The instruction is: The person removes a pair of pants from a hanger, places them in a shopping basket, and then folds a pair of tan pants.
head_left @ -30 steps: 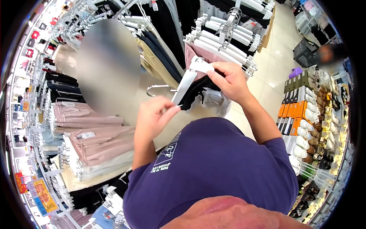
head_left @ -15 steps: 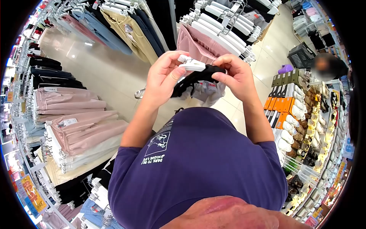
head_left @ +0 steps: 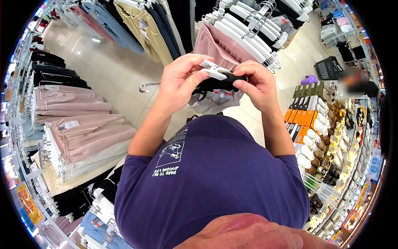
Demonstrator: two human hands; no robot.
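1. A glossy cream tile floor [head_left: 112, 70] reflects ceiling light.
2. Racks of hanging trousers [head_left: 145, 25] stand ahead.
3. Shelves of folded clothes [head_left: 78, 137] line the left.
4. Shoe boxes [head_left: 309, 112] stack on the right.

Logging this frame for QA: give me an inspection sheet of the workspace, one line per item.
Surface: no table; tiled floor below.
Job's things: white clip hanger on a black garment, held at chest height.
Clutter: metal hook hanging by the garment.
Grippers: left hand pinches the hanger's clip; right hand grips the garment.
Cables: nothing seen.
Surroundings: rack of hung clothes, folded pink garments, shoe shelves, another person beyond.
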